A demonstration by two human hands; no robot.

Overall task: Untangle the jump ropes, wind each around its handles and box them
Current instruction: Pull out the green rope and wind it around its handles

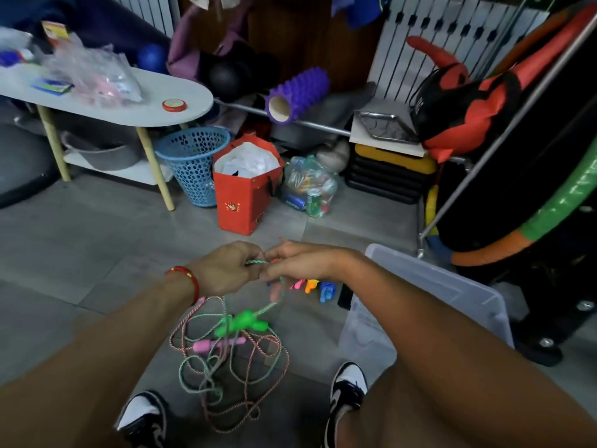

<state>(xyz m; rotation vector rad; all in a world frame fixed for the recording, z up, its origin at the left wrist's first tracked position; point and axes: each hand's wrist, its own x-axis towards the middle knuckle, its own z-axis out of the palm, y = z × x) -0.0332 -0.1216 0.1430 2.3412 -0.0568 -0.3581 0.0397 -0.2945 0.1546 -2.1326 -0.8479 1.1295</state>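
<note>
Head view: green and pink jump ropes [226,357] hang tangled, handles dangling.

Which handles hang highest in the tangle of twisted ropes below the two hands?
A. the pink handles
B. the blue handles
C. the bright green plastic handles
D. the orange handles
C: the bright green plastic handles hang just above the pink plastic handles in the dangling tangle of twisted ropes.
</note>
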